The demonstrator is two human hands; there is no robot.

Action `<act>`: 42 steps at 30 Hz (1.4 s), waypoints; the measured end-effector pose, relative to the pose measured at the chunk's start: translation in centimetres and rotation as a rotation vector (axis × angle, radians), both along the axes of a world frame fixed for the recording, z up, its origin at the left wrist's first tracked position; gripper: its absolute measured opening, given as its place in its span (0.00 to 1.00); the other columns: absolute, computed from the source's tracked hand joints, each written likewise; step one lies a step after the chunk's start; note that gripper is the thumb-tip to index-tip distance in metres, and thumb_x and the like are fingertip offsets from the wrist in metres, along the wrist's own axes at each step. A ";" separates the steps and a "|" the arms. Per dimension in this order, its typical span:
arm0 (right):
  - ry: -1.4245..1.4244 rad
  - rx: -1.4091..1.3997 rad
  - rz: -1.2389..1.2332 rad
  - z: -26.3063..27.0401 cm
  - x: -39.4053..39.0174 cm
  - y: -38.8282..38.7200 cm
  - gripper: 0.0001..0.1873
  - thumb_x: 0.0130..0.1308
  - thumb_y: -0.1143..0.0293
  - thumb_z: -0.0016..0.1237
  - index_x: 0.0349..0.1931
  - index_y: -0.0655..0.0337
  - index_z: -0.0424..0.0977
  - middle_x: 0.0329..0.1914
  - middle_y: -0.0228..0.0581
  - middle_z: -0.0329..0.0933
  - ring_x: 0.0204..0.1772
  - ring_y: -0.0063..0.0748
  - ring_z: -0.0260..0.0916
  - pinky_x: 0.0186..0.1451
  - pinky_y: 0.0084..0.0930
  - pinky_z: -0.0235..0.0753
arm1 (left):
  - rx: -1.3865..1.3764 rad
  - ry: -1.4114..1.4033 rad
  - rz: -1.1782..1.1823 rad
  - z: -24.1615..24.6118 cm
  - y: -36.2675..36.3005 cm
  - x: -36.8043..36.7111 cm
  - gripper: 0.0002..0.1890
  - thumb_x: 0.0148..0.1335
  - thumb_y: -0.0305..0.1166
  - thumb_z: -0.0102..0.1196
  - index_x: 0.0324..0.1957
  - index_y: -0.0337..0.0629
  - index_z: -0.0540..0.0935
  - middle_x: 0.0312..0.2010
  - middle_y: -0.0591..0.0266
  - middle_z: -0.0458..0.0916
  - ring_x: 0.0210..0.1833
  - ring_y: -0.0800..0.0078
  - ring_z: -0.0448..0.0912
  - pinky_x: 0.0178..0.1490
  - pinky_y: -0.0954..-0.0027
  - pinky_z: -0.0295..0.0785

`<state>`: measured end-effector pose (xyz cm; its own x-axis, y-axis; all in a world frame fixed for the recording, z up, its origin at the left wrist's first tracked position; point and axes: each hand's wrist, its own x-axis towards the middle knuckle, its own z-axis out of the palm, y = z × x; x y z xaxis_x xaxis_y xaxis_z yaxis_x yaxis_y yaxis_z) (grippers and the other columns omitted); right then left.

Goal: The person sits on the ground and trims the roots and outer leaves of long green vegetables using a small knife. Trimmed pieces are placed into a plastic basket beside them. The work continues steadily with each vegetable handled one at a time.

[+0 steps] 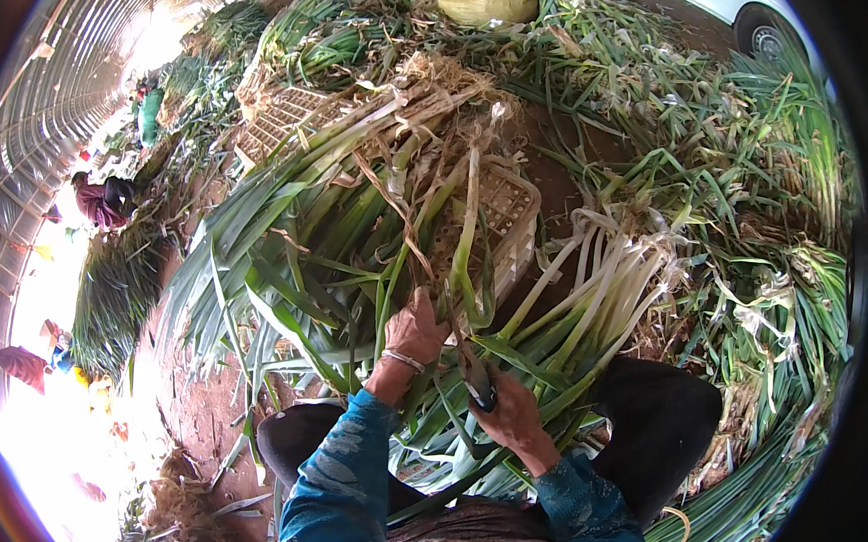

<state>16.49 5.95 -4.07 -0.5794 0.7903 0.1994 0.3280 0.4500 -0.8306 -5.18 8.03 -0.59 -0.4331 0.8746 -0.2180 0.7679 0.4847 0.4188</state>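
My left hand (414,332), with a bracelet at the wrist, is closed around green onion leaves in front of me. To its right, my right hand (509,412) grips a dark-handled knife (478,382), whose blade points up beside a green onion stalk (469,222). That stalk stands roughly upright just beyond the hands, roots at the top. Left of it, untrimmed green onions (337,165) lie on a plastic crate (513,216). A bunch of onions with pale, bare stems (608,278) rests by my right knee, its leaves running under my right hand.
A second crate (284,119) lies beyond the pile. Discarded leaves (701,137) and more green onions (744,488) cover the right side. A yellow sack (486,1) is at the top, a white vehicle's wheel (767,38) at the upper right. Another person (101,202) sits at the far left.
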 end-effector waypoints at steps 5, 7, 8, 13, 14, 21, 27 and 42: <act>0.031 0.042 -0.069 0.3 1.7 -0.4 0.30 0.50 0.68 0.62 0.55 0.62 0.70 0.36 0.49 0.78 0.37 0.50 0.78 0.39 0.39 0.80 | 0.047 -0.146 0.004 3.3 -3.1 0.8 0.32 0.57 0.47 0.58 0.55 0.37 0.62 0.36 0.37 0.80 0.42 0.39 0.79 0.44 0.47 0.72; -0.012 0.047 -0.084 0.7 2.1 -0.9 0.30 0.51 0.66 0.62 0.56 0.62 0.70 0.36 0.49 0.78 0.36 0.50 0.79 0.38 0.39 0.80 | 0.106 -0.187 -0.016 4.0 -5.1 1.4 0.37 0.57 0.47 0.58 0.61 0.38 0.57 0.41 0.35 0.79 0.43 0.40 0.79 0.44 0.48 0.72; -0.037 0.066 -0.080 1.0 2.3 -1.4 0.30 0.51 0.66 0.62 0.56 0.62 0.70 0.36 0.49 0.78 0.36 0.50 0.79 0.38 0.40 0.80 | 0.130 -0.211 -0.031 4.2 -6.0 1.7 0.38 0.57 0.46 0.57 0.62 0.38 0.56 0.42 0.35 0.79 0.43 0.40 0.79 0.45 0.48 0.72; -0.127 -0.055 -0.028 2.3 2.1 -3.0 0.29 0.52 0.64 0.62 0.55 0.61 0.70 0.42 0.55 0.77 0.43 0.58 0.77 0.43 0.43 0.78 | 0.134 -0.334 -0.039 3.3 -9.7 2.8 0.34 0.58 0.44 0.58 0.60 0.38 0.61 0.42 0.40 0.80 0.44 0.48 0.80 0.47 0.55 0.73; -0.143 -0.039 -0.033 2.2 1.7 -2.6 0.29 0.51 0.65 0.62 0.55 0.61 0.70 0.42 0.55 0.77 0.43 0.57 0.77 0.43 0.43 0.78 | 0.115 -0.397 -0.026 2.9 -10.1 2.7 0.31 0.58 0.42 0.59 0.59 0.37 0.64 0.41 0.43 0.80 0.43 0.54 0.80 0.46 0.59 0.73; -0.289 0.003 -0.157 0.3 -1.2 1.9 0.31 0.51 0.62 0.60 0.56 0.62 0.69 0.42 0.55 0.78 0.44 0.57 0.77 0.47 0.42 0.78 | 0.236 -0.693 0.063 0.2 -11.3 0.6 0.27 0.59 0.35 0.59 0.57 0.29 0.69 0.39 0.56 0.80 0.40 0.72 0.78 0.44 0.69 0.73; -0.354 -0.006 -0.129 1.0 -2.8 5.3 0.27 0.54 0.58 0.58 0.52 0.61 0.71 0.40 0.51 0.80 0.45 0.55 0.77 0.47 0.45 0.78 | 0.271 -1.043 0.159 0.5 -11.5 0.0 0.26 0.61 0.36 0.59 0.57 0.31 0.70 0.39 0.58 0.79 0.40 0.74 0.76 0.44 0.71 0.72; -0.371 0.158 -0.004 0.2 -5.4 11.1 0.12 0.60 0.60 0.52 0.35 0.60 0.76 0.24 0.46 0.75 0.30 0.48 0.75 0.35 0.37 0.76 | 0.262 -1.091 0.286 -2.2 -12.8 0.2 0.25 0.61 0.36 0.58 0.56 0.30 0.70 0.37 0.53 0.82 0.37 0.71 0.80 0.42 0.70 0.74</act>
<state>11.12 17.01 -3.83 -0.6318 0.7691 0.0968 0.5947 0.5610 -0.5759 -5.00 -4.74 -2.82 -0.3153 0.8489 -0.4243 -0.1874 0.3826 0.9047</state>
